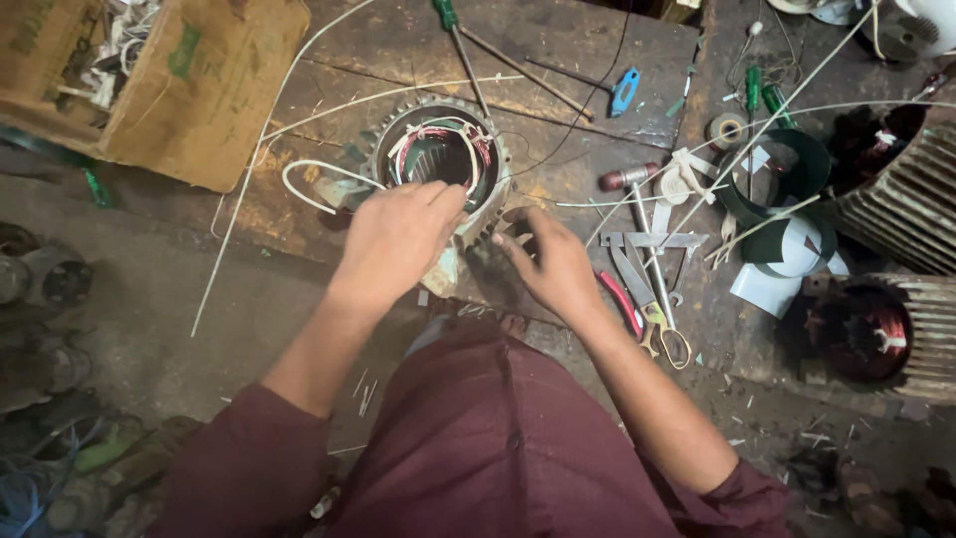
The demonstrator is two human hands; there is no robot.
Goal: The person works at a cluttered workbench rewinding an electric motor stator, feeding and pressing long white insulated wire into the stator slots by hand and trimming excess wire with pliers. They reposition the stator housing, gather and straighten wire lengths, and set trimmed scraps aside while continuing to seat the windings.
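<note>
The cardboard box [169, 80] at ten o'clock holds white scraps. The left hand [398, 239], fingers pressed together, rests on the motor ring [441, 154] at twelve o'clock; the right hand [553, 264], fingers curled, touches its edge. Scissors [647, 299] crowd three o'clock.

The stator [441, 159] rim is touched by the left hand [398, 239]. The right hand [553, 264] rests beside it. Scissors [652, 299] lie just right of that hand.

Dim light is falling over a worn wooden workboard [597, 90]; gritty concrete floor [149, 299] is showing along its left edge.
</note>
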